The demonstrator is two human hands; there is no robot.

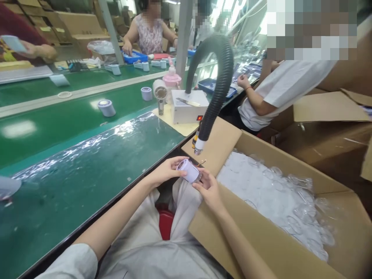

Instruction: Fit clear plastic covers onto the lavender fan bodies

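Observation:
Between my two hands is a lavender cylindrical housing (188, 170) with a clear part at its right end and thin wires beside it. My left hand (170, 169) grips its left side, thumb along the front. On the clear end, the fingers of my right hand (208, 186) are closed. Just above hangs the nozzle (198, 146) of a black corrugated hose (223, 73), apart from the housing. The hose rises from a white box (188, 106) with a lit red switch and a knife-like tool lying on top.
An open carton (258, 217) of clear plastic parts stands at my right. Similar lavender housings (106, 108) sit on the green conveyor (72, 128). A pink bottle (172, 75) is behind the white box. Co-workers sit opposite and to the right, near blue trays (135, 57).

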